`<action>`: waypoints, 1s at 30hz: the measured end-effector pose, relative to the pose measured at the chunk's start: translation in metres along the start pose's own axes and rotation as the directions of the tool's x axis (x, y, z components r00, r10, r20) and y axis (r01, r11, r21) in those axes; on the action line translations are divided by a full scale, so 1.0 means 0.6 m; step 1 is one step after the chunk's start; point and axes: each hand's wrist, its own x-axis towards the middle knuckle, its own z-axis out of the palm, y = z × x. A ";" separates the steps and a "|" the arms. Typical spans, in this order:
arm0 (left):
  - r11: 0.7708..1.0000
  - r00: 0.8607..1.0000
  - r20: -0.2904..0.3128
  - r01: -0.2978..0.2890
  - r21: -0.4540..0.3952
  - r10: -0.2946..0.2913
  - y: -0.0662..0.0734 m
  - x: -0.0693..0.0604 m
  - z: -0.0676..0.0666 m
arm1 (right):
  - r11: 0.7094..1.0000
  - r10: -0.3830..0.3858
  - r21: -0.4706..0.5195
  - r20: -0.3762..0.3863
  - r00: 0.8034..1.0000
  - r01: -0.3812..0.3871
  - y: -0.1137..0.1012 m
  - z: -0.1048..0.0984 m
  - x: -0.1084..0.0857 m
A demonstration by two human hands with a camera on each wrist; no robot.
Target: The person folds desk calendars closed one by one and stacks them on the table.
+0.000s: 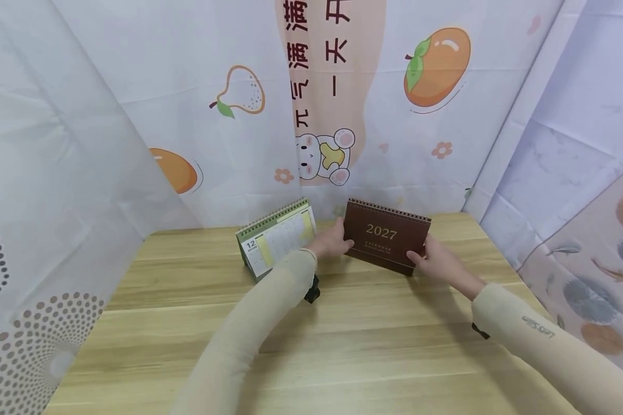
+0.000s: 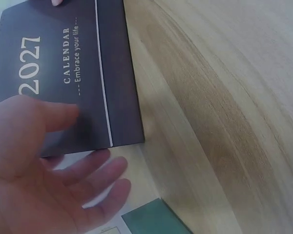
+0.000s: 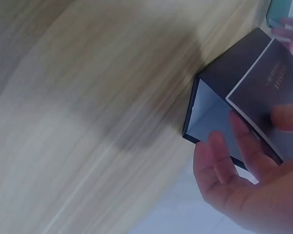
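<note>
My left hand (image 1: 332,239) pinched the brown calendar (image 1: 384,233) at its nine o'clock edge, my right hand (image 1: 439,262) at four o'clock.

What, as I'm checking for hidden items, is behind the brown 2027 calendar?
In the head view, printed cloth hangs behind the calendar. Much of the tabletop directly behind it is covered, so I cannot tell.

Brown calendar (image 1: 384,235): "2027", "CALENDAR", "Embrace your life". Left of it, green-edged calendar (image 1: 285,235): "12". Curtain (image 1: 374,124) behind it: "元气满满", "一天开…". Right sleeve (image 1: 537,340): lettering unclear.
</note>
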 end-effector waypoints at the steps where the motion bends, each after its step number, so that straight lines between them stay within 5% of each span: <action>1: 1.000 1.000 -0.001 -0.002 -0.004 0.002 0.000 0.003 0.002 | 1.000 -0.015 -0.002 -0.002 1.000 0.015 0.000 0.001 -0.003; 12: 0.991 0.994 -0.106 0.012 0.135 0.003 -0.002 0.017 0.021 | 0.995 0.018 -0.101 -0.017 1.000 -0.019 -0.001 0.010 -0.007; 30: 0.988 0.995 -0.098 0.013 0.153 0.002 -0.004 0.021 0.024 | 0.995 -0.008 -0.095 -0.027 1.000 0.006 0.006 0.016 -0.008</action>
